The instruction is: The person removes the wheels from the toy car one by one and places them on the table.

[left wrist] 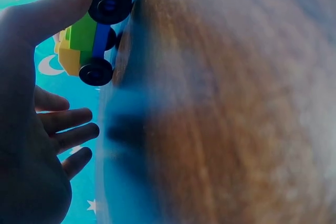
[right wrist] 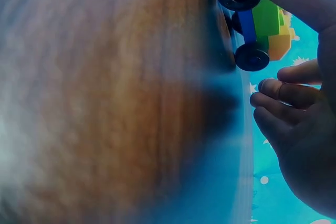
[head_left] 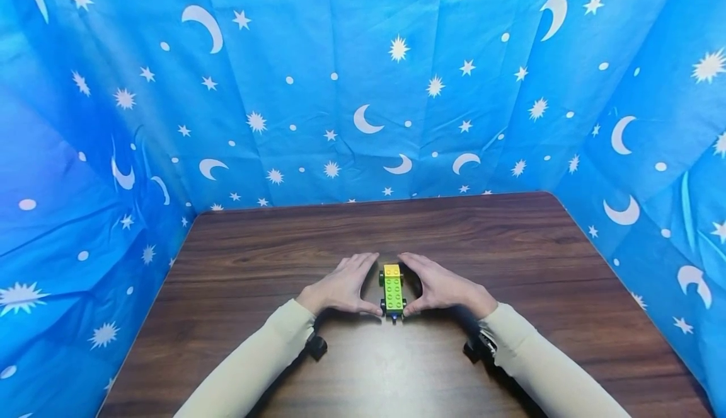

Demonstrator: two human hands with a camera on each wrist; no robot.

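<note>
Sleeves (head_left: 249, 355): Nearest to the camera, two pale sleeves entered at the lower left and the lower right of the head view, both directed to the middle.
Wrist devices (head_left: 316, 347): One small black piece showed beneath each wrist, in the lower part of the frame.
Car (head_left: 394, 292): It stood on the table (head_left: 397, 374), below the centre of the head view, on black wheels (left wrist: 109, 4); its yellow block (head_left: 392, 269) was directed to the upper edge.
Left hand (head_left: 342, 287): It was spread at the left of the car, the fingers (left wrist: 71, 120) extended and apart from it. The thumb reached to the car's lower end; whether it touched, I could not tell.
Right hand (head_left: 445, 285): It was spread in a similar way at the right, the fingers slightly bent and pinching nothing that I could see. Contact of its thumb was also not certain.
Cloth (head_left: 340, 46): Blue, with moons and stars, it filled the upper half.
Work at the car: In my judgement, the step in hand was to guide or steady the car between both hands, without a firm grip.
Next for the hands: To lift the car, thumbs and fingers would have to come in evenly from left and right; an uneven push could perhaps make it roll.
</note>
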